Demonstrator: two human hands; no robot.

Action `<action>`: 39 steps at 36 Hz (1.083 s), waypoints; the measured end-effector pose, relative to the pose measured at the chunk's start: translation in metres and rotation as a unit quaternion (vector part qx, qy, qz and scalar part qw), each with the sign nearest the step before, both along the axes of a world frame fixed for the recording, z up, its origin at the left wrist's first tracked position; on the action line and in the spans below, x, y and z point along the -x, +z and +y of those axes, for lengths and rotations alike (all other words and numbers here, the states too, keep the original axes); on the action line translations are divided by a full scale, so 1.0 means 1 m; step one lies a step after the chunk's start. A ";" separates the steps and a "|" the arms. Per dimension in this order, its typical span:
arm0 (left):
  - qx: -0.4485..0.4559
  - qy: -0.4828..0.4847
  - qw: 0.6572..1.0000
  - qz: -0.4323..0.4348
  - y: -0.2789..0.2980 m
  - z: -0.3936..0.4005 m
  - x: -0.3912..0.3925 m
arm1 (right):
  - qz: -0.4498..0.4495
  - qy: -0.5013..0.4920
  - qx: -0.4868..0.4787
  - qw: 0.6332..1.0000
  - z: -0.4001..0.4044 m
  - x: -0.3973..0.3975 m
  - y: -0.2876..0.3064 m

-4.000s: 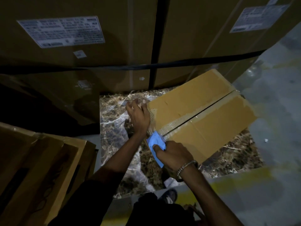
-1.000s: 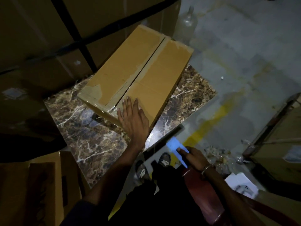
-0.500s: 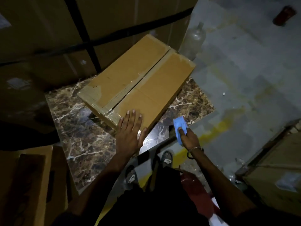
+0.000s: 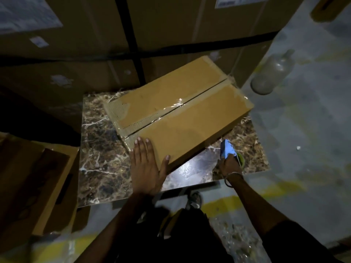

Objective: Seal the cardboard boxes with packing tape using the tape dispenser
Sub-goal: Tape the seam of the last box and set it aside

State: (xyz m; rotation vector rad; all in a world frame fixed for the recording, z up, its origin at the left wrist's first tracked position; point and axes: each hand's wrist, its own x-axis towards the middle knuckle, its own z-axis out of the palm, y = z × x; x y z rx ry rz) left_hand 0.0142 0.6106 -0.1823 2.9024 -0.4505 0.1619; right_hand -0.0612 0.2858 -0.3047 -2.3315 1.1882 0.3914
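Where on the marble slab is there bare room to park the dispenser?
Bare marble slab left of the cardboard box, and between the left hand and right hand holding the tape dispenser. Crowded behind, where large cartons stand.

A long tan cardboard box [image 4: 178, 118] lies diagonally on a square brown marble-patterned slab [image 4: 98, 168] that rests on the grey concrete floor [image 4: 303, 139]. Clear shiny packing tape [image 4: 176, 108] runs along the seam between its two top flaps. The left hand [image 4: 146, 164] lies flat on the box's near corner, fingers straight and thumb against the side wall. The right hand [image 4: 228, 165] holds a light-blue tape dispenser [image 4: 227, 149] just beside the box's near long side, above the slab. Large strapped cartons [image 4: 171, 25] stand behind. A clear glass bottle [image 4: 271, 74] lies on the floor to the right.
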 end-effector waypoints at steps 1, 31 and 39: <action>-0.001 -0.003 1.000 0.000 0.000 0.001 0.000 | -0.002 0.002 -0.009 1.000 0.001 -0.001 0.007; 0.505 0.252 0.813 0.143 0.017 0.024 -0.160 | -0.217 0.271 0.183 0.920 0.211 -0.105 0.141; 0.534 0.363 0.724 0.242 0.008 0.056 -0.285 | -0.206 0.260 0.182 0.926 0.212 -0.108 0.142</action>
